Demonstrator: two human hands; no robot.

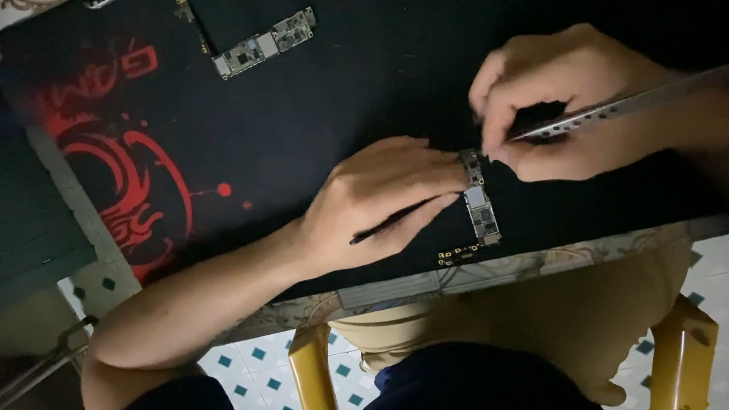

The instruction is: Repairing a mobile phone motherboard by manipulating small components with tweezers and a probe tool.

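Left hand: laid flat on the mat, fingers curled loosely; fingertips pressed against the upper end of the near circuit board; a thin dark rod-like tool is pinned under the fingers
Right hand: closed in a pinch around metal tweezers, thumb and forefinger clamped near the tips
Tweezers: slim, brushed steel, flat-sided, with a row of small holes along the shank; tips brought to the top of the near board
Near circuit board: narrow, elongated, densely populated, one square silver shield at mid-length; set at the mat's front edge, between both hands
Far circuit board: similar strip shape, dull metal shields, thin flex tail; lying well apart at the mat's upper left
Mat: black, soft-looking fabric, red swirling print at left
Floor: pale tiles with small teal diamonds, seen below the table edge
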